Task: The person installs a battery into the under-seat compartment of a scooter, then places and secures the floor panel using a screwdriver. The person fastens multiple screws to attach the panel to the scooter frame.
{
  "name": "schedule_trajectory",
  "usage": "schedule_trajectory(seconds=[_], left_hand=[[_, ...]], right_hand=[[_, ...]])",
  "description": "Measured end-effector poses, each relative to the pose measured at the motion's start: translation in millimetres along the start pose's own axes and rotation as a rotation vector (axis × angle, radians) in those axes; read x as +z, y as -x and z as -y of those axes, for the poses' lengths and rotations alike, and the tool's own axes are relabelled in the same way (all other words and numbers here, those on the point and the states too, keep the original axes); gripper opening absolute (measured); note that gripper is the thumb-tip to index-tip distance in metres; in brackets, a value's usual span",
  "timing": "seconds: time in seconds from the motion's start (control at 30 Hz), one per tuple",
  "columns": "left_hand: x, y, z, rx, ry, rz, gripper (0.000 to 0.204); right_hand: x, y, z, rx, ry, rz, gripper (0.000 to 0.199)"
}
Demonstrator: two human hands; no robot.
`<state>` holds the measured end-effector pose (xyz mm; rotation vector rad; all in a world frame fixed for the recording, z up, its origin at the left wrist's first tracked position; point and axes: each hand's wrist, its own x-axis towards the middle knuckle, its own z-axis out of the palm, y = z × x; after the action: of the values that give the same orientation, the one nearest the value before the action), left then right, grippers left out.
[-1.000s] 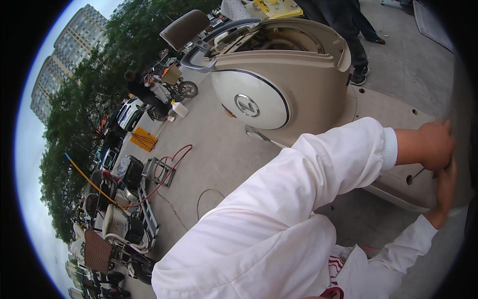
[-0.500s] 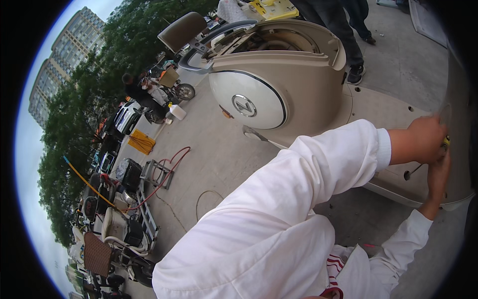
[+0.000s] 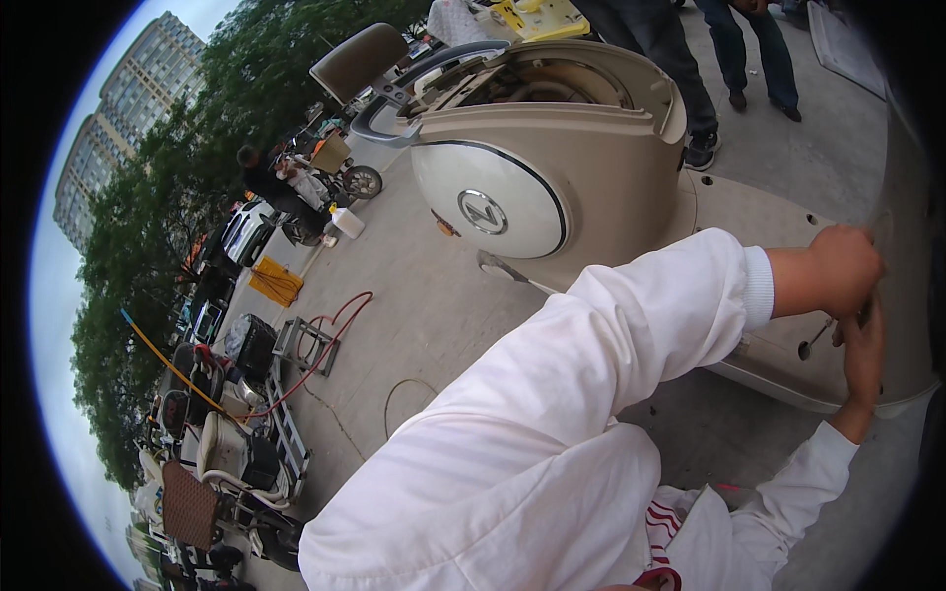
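My left hand (image 3: 838, 268) is fisted on the upper end of a slim tool (image 3: 814, 340), probably a screwdriver; its shaft slants down-left to the beige scooter floorboard (image 3: 759, 212). My right hand (image 3: 864, 347) sits just below, fingers curled by the shaft, though I cannot tell if they grip it. The tool tip meets the panel directly beneath both hands, left hand nearer the handle

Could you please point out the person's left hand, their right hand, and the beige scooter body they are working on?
left hand (image 3: 838, 268), head view, back of the fist.
right hand (image 3: 864, 353), head view, the palm.
beige scooter body (image 3: 601, 167), head view, its rear side panel.
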<state>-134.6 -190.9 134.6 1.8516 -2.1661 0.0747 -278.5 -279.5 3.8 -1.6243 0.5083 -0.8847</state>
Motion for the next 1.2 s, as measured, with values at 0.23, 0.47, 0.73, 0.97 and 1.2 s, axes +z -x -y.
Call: schedule_trajectory(seconds=[0.23, 0.47, 0.73, 0.97, 1.2], left_hand=[[-14, 13, -9, -0.127, 0.286, -0.066, 0.04], [2, 12, 12, 0.171, 0.398, -0.225, 0.045], [-11, 10, 8, 0.083, 0.613, 0.029, 0.052], [-1, 10, 14, -0.015, 0.625, -0.055, 0.044], [-2, 8, 7, 0.062, 0.204, -0.223, 0.033]], right_hand=[[12, 1, 24, -0.129, 0.246, -0.139, 0.045], [28, 20, 72, 0.023, 0.216, -0.168, 0.032], [22, 17, 56, -0.052, 0.108, -0.086, 0.043], [24, 14, 65, -0.103, 0.378, -0.129, 0.047], [22, 11, 47, -0.165, 0.465, -0.247, 0.053]])
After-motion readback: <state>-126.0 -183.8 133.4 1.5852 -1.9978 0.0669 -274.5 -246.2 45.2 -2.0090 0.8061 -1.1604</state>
